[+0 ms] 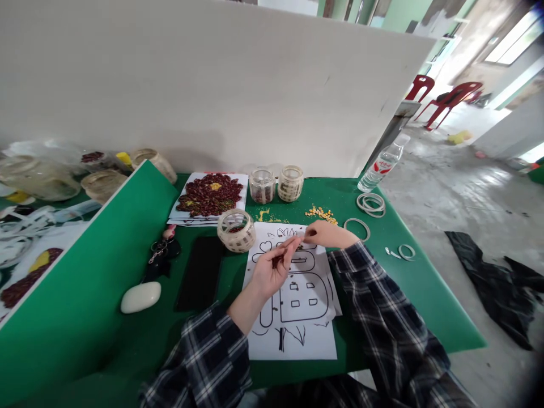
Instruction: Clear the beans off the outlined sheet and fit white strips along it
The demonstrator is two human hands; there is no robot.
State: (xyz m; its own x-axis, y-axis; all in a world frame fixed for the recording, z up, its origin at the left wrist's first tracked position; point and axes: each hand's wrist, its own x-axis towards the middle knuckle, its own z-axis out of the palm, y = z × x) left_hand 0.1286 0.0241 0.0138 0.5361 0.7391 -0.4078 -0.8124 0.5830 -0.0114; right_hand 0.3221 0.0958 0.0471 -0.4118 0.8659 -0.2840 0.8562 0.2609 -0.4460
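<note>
My left hand (272,272) is cupped palm-up above a sheet of paper (263,345) with a black line drawing on it. Dark red beans (277,261) show in its palm, partly hidden by the fingers. Close to the left fingertips, my right hand (326,233) is closed in a pinch over the sheet's upper right; what it pinches is too small to tell. A few small dark bits lie on the drawing. Left of the sheet's top, a tilted glass jar (236,231) has red beans inside.
Behind stand two jars, one with red beans (262,186) and another (290,183), near yellow corn kernels (322,214). A bean picture (210,195), black phone (199,273), white mouse (141,297) and green divider (85,283) are leftward. Tape rolls (370,204) and a water bottle (383,163) stand right.
</note>
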